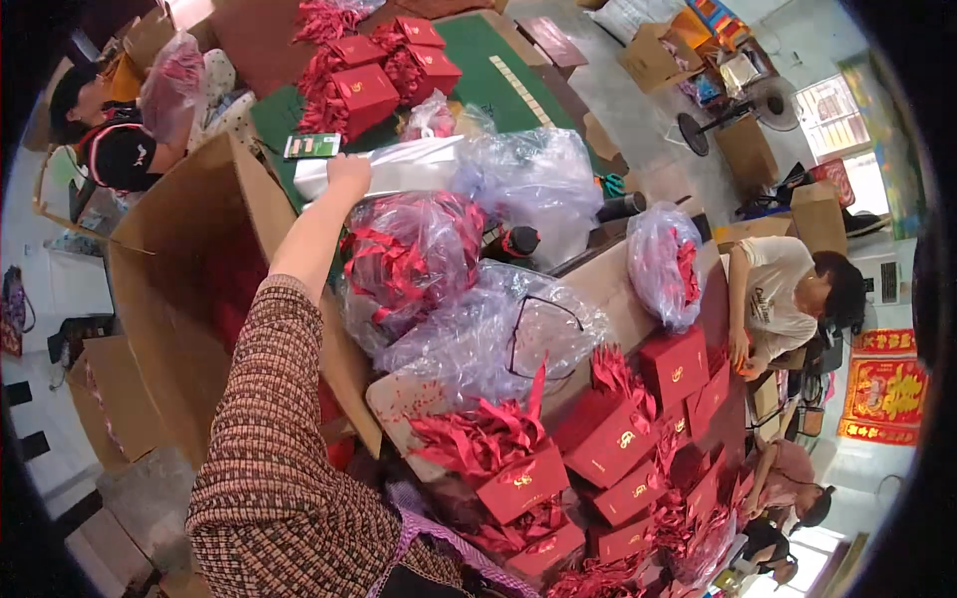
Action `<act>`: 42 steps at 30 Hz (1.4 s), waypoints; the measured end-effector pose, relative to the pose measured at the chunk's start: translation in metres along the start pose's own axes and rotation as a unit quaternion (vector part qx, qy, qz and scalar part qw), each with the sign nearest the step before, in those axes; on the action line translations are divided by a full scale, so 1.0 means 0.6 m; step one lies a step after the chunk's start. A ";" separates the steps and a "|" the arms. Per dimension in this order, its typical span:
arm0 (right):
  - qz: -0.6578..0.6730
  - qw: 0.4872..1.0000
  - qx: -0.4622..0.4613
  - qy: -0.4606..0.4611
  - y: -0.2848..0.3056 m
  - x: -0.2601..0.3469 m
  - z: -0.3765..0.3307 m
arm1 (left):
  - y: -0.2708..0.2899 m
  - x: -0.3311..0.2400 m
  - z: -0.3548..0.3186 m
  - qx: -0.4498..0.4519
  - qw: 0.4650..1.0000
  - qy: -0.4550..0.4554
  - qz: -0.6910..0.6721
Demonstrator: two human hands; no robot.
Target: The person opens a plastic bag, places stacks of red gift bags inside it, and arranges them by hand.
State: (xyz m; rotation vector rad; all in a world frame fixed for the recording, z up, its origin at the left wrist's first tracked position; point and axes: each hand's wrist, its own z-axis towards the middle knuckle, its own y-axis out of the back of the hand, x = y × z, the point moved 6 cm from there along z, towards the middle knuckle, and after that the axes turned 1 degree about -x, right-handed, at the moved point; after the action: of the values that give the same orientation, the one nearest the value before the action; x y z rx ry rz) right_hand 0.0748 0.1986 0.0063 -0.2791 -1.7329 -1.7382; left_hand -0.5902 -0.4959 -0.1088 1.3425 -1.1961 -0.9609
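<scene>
My left hand [350, 176] reaches forward at the end of a brown-checked sleeve. Its fingers are curled at the lower right corner of a smartphone [312, 147] with a lit, mostly green screen, and appear to grip it. Under and beside the hand lies a long white package [409, 167]. Nearer to me is a clear plastic bag of red ribbons [419, 249]. A pair of glasses [546, 337] rests on crumpled clear plastic [449, 344]. My right hand is out of view.
A tall open cardboard box [184, 299] stands left of my arm. Red gift boxes with ribbons [523, 483] crowd the near right; others [361, 92] sit on the green tabletop [478, 60]. A black bottle [518, 241] lies mid-table. Co-workers sit at left and right [783, 299].
</scene>
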 end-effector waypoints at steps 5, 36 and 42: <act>-0.039 0.999 -0.002 0.006 -0.021 0.008 0.010 | -0.068 -0.008 0.056 -0.070 0.997 0.038 0.015; -0.019 0.996 0.027 0.086 -0.034 0.097 0.130 | 0.033 -0.101 0.062 -0.124 0.989 -0.074 -0.026; -0.005 0.995 0.016 0.096 -0.013 0.097 0.148 | 0.110 -0.128 0.064 -0.197 0.978 -0.074 0.009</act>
State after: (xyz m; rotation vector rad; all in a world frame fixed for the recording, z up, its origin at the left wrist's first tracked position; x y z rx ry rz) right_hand -0.0002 0.2652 0.0425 -0.0875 -1.6229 -1.6844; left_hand -0.6504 -0.4244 -0.0542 0.9573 -1.0562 -1.2281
